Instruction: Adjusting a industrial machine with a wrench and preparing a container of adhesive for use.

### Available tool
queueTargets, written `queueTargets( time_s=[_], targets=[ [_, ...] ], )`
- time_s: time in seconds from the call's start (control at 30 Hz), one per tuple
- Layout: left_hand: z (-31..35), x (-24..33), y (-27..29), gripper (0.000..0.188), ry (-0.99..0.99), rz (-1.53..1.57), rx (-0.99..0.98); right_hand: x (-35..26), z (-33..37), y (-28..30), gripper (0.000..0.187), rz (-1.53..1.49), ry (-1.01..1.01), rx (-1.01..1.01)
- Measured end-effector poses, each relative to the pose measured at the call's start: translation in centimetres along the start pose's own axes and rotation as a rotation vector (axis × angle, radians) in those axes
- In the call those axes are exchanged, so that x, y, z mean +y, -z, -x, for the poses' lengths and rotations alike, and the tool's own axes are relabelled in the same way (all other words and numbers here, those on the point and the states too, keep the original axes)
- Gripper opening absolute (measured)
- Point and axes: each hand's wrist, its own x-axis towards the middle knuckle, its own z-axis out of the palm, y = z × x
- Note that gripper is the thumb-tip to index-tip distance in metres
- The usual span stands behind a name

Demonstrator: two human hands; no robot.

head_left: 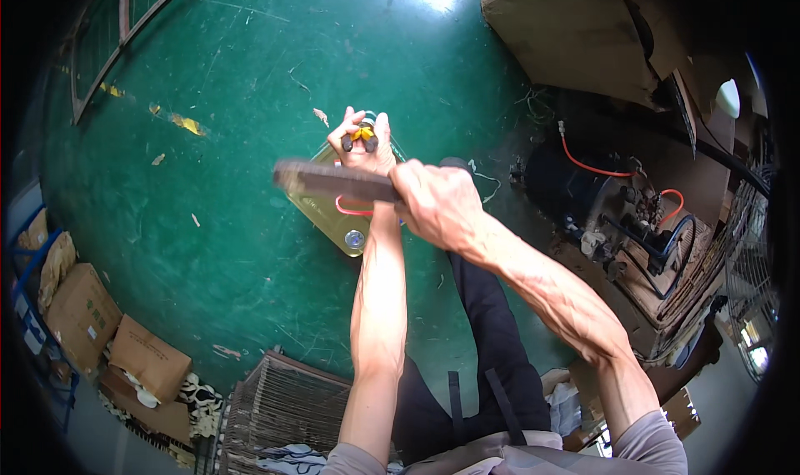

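Note:
My left hand reaches over a yellowish rectangular metal can on the floor. Its fingers are closed around a pair of pliers, whose black-and-yellow handle ends point up; the jaws are hidden. My right hand is wrapped round one end of a dark brown bar, smeared by motion. The bar crosses above my left wrist, pointing left, and hides part of the can. On the can's top show a red handle and a round cap.
A dark air compressor with an orange hose stands at the right, below a large cardboard sheet. Cardboard boxes lie at the lower left. A woven chair is behind me. Green floor stretches ahead, with a metal frame at the far left.

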Motion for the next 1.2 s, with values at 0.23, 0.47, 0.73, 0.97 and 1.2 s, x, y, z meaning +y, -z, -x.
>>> queueTargets(
  time_s=[0.23, 0.47, 0.73, 0.97, 1.2],
  targets=[
    [-0.1, -0.2, 1.3, 0.051, -0.029, -0.132, -0.140, 1.5, -0.5, -2.0, 0.025, 0.253, -0.177, -0.112],
    [0.8, 0.3, -0.8, 0.040, -0.104, -0.479, -0.186, 4.1, 0.3, -1.2, 0.029, 0.188, -0.293, -0.133],
    [1.0, 1.5, -0.3, 0.050, 0.114, -0.016, -0.137, 2.7, 11.7, 3.3, 0.030, -0.103, -0.679, -0.087],
    [4.6, 8.2, 3.9, 0.040, 0.229, -0.279, -0.207, 2.2, 28.2, 8.7, 0.036, -0.043, -1.048, -0.429],
    [12.9, 14.5, 14.1, 0.049, 0.411, -0.772, -0.335, -0.1, 36.9, 14.3, 0.042, -0.028, -1.205, -0.606]
  ],
)
